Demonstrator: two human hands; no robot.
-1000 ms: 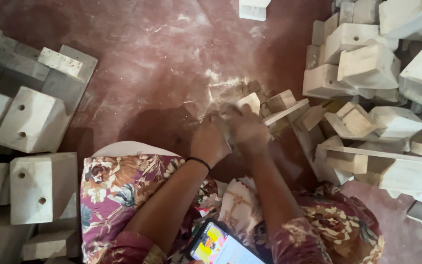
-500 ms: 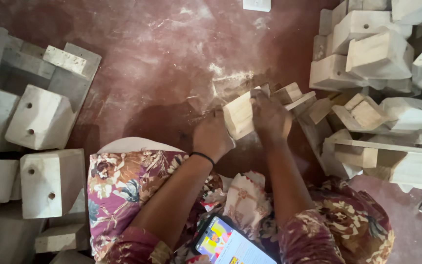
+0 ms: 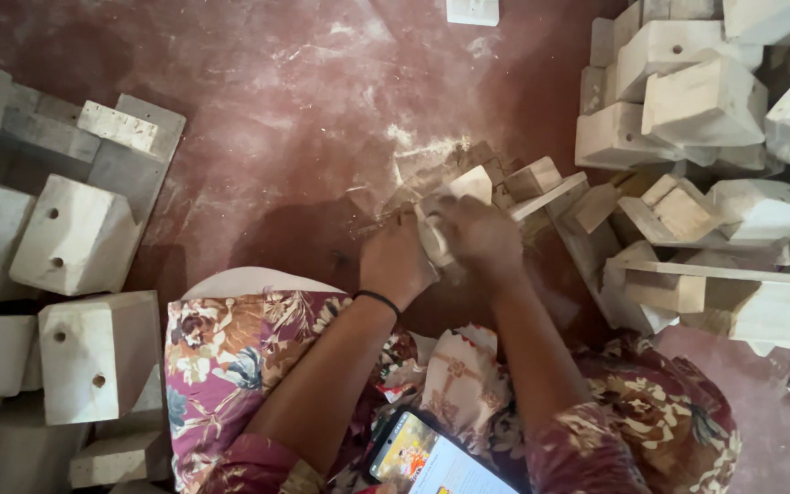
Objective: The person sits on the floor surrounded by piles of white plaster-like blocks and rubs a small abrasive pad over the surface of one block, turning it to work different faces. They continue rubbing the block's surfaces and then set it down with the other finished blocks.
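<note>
Head view — 2 hands (image 3: 441, 242) around wood block (image 3: 468, 187)

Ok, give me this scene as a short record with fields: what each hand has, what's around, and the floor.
left hand: left hand, black band at the wrist, closed on the small wooden block
right hand: right hand covers the same block from the right side
block: pale wood, one corner showing above the fingers
left side: big drilled blocks stacked beside grey boards
right side: heap of pale wooden pieces
floor: reddish floor dusted with sawdust
lap: patterned cloth, with a phone, screen lit
</note>
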